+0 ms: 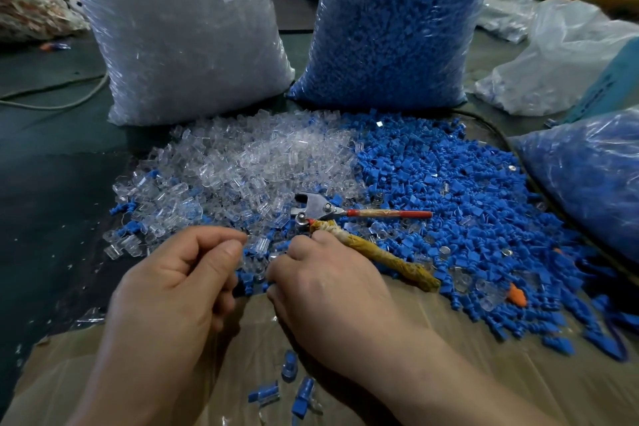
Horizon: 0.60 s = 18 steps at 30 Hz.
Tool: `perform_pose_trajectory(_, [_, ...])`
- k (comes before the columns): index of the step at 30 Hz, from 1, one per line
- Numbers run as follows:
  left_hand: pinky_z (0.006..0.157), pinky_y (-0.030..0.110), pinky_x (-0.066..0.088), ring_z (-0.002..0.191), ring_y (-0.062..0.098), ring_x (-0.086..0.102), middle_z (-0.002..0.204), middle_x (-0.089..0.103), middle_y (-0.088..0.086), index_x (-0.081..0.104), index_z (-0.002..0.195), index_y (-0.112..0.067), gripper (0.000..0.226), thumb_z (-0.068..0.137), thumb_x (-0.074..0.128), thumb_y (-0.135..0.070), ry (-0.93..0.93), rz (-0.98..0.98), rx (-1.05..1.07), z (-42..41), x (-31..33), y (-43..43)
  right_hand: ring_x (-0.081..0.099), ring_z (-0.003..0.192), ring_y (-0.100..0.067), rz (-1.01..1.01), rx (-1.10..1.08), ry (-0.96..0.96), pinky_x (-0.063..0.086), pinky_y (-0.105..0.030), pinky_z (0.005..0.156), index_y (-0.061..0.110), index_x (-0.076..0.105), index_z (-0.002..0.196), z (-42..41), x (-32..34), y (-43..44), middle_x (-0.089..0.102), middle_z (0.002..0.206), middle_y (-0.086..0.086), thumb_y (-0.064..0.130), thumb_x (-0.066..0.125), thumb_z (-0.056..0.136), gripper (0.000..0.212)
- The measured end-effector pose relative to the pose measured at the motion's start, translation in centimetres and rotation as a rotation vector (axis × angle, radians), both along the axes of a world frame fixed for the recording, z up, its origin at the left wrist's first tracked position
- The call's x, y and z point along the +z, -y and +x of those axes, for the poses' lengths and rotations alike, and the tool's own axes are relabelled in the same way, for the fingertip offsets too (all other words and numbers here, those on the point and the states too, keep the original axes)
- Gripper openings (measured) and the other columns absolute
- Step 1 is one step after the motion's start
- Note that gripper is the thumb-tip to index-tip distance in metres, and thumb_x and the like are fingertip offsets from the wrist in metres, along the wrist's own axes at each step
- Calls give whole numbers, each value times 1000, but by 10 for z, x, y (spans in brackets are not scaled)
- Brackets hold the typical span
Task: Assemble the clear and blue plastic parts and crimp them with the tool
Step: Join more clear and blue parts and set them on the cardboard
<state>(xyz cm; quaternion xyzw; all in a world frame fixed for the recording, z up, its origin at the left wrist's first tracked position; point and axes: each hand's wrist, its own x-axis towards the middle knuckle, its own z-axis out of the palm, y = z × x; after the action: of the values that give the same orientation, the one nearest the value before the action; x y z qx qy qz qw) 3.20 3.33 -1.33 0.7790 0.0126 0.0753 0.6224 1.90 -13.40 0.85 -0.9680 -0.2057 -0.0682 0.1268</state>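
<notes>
Head view showed your left hand (179, 273) and right hand (325, 284) curled at the near edge of the clear parts (235, 162) and blue parts (432, 176), their contents hidden, so I judged you needed each pair fully seated before lifting the tool (332, 214) lying just beyond your right knuckles.

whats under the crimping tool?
The crimping tool lies on the mixed pile: clear parts under its head, blue parts under the red handle. What's directly beneath the metal is covered by the tool itself.

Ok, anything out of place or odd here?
An orange part lies at the near right edge of the blue pile, the wrong colour there. One handle of the tool is wrapped in yellowed tape.
</notes>
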Motion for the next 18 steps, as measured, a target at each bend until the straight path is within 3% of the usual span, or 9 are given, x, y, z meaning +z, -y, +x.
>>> perform_pose_trajectory(2, [38,22,46,47,13,62,63,68,2,77,88,-35,13,87,70,-24,-36,-65,-40,-1,3,2,45,86,-24,-19,15,20,42,-38,63,18,63,101,0,0,0,53,91,-2,24,52,95,14])
perform_pose_trajectory(5, [39,22,47,44,16,60,61,68,6,76,85,-31,13,75,74,-39,-72,-82,-60,0,4,3,45,81,-25,-39,66,43,39,-38,64,15,61,95,0,0,1,55,88,-4,20,52,95,10])
perform_pose_trajectory(6, [40,23,47,43,17,59,59,67,7,76,84,-32,6,78,76,-32,-80,-71,-59,2,0,3,43,79,-24,-48,89,46,39,-38,65,14,60,95,1,0,2,55,87,-4,18,51,94,10])
perform_pose_trajectory(8, [43,27,49,45,17,60,60,67,8,74,86,-34,21,84,75,-14,-89,-35,-44,4,-6,3,36,76,-23,-41,131,35,39,-40,65,13,59,97,1,1,3,55,85,-5,15,50,93,11])
perform_pose_trajectory(11, [49,31,52,51,17,66,65,70,4,73,89,-38,30,86,75,-9,-101,-6,-32,4,-8,3,35,75,-22,-7,147,-1,41,-42,66,13,59,98,0,3,5,53,82,-5,14,49,91,12])
perform_pose_trajectory(18, [63,32,58,67,4,72,76,75,-12,68,92,-48,31,89,72,-17,-74,126,29,0,-3,5,42,83,-23,10,91,12,41,-39,71,20,61,104,-1,0,1,55,90,-2,38,45,95,25])
